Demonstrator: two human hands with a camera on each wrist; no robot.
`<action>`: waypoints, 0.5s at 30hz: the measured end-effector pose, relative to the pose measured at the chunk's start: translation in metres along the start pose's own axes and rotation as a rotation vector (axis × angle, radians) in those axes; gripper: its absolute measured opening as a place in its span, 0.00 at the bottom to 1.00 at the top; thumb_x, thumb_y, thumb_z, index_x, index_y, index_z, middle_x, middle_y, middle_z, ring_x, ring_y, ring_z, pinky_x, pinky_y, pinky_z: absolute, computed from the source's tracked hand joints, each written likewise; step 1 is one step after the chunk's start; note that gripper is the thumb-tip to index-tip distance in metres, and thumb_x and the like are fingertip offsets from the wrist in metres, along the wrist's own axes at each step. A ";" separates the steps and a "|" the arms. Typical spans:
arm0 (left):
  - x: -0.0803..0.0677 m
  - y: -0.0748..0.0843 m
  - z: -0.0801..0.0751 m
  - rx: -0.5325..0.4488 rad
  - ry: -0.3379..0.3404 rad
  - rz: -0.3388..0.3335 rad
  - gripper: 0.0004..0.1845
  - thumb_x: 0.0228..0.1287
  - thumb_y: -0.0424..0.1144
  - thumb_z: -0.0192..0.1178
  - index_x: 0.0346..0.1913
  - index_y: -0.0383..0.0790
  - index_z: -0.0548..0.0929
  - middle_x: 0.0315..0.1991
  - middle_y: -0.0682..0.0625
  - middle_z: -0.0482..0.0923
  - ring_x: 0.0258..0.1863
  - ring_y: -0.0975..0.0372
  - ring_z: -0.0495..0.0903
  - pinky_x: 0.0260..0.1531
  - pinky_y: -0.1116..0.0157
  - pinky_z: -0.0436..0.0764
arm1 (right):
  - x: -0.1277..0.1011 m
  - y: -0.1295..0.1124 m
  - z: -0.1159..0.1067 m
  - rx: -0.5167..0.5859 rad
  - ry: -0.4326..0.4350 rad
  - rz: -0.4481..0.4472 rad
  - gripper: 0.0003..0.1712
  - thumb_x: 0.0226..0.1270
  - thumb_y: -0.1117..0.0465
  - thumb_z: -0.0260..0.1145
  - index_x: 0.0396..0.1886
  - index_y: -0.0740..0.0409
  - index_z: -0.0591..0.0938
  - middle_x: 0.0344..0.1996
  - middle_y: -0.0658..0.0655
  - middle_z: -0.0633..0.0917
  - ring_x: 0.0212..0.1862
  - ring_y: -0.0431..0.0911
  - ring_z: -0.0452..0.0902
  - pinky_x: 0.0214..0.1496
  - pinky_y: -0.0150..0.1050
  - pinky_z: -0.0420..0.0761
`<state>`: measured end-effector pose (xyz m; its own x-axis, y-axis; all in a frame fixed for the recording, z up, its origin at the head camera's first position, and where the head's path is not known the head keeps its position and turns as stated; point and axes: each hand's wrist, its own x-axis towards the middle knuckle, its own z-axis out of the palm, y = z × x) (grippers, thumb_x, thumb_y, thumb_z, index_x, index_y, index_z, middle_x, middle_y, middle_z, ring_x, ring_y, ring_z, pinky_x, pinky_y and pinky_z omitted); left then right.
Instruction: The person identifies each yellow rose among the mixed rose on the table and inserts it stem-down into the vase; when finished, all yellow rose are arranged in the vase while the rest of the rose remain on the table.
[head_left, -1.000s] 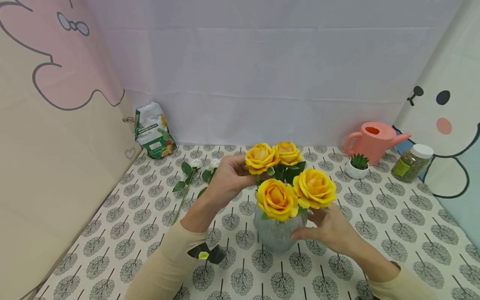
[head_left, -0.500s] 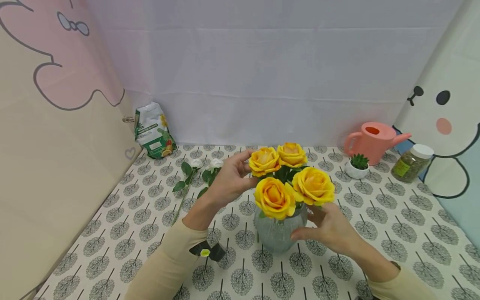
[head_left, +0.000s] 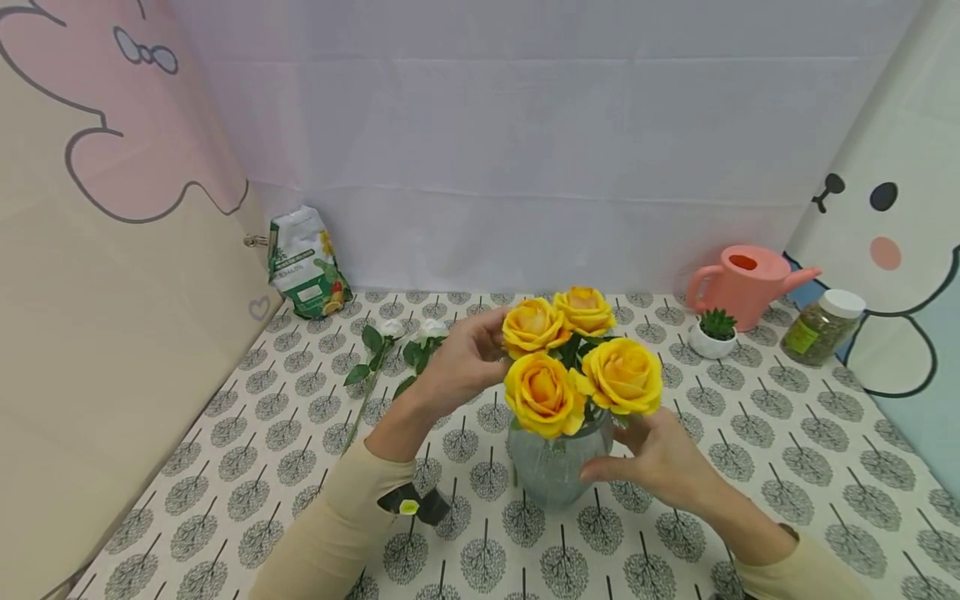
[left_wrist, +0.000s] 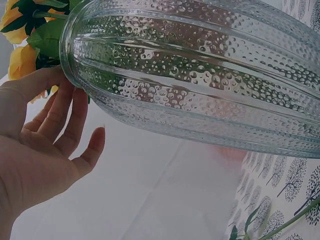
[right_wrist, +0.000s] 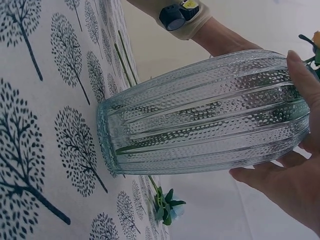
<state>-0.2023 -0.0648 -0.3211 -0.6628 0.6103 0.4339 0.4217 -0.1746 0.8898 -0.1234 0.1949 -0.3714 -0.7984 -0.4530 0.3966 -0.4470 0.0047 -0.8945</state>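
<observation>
Several yellow roses [head_left: 544, 394] stand in a ribbed, bubble-textured clear glass vase [head_left: 558, 467], which is upright on the cloth. My left hand [head_left: 467, 354] is at the left rear rose [head_left: 534, 327], thumb and fingers closed in beneath its bloom; the fingertips are hidden behind it. In the left wrist view, the left fingers [left_wrist: 59, 112] come up against the vase rim, below the blooms. My right hand [head_left: 651, 460] grips the vase from the right, thumb on the near side and fingers behind. Stems show through the glass [right_wrist: 200, 120] in the right wrist view.
White roses [head_left: 431, 331] with green leaves lie left of the vase. A fertilizer-like bag [head_left: 309, 265] stands at the back left. At the back right are a pink watering can [head_left: 742, 283], a potted succulent [head_left: 714, 335] and a white-lidded jar [head_left: 821, 329].
The rear roses have shifted slightly right and toward me along with my left hand, and the front ones slightly left, drawing the bunch together. My right hand and the vase have stayed in place.
</observation>
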 end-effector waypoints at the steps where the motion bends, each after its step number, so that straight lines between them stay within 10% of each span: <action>1: 0.000 0.000 0.000 -0.003 -0.001 -0.003 0.25 0.61 0.22 0.56 0.64 0.24 0.72 0.54 0.35 0.81 0.54 0.51 0.80 0.60 0.51 0.77 | 0.000 0.000 0.000 -0.006 0.003 0.010 0.61 0.43 0.77 0.79 0.78 0.58 0.57 0.73 0.52 0.65 0.72 0.37 0.62 0.65 0.35 0.70; 15: -0.011 0.003 -0.005 0.013 0.036 -0.066 0.20 0.63 0.24 0.60 0.59 0.28 0.76 0.54 0.38 0.82 0.56 0.51 0.81 0.58 0.53 0.79 | -0.001 -0.003 -0.005 -0.128 -0.058 0.042 0.61 0.48 0.70 0.81 0.78 0.50 0.56 0.73 0.57 0.63 0.73 0.41 0.61 0.70 0.32 0.64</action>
<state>-0.1969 -0.0758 -0.3222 -0.7112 0.5920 0.3792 0.3840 -0.1248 0.9149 -0.1232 0.1992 -0.3678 -0.7947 -0.5008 0.3431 -0.4642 0.1369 -0.8751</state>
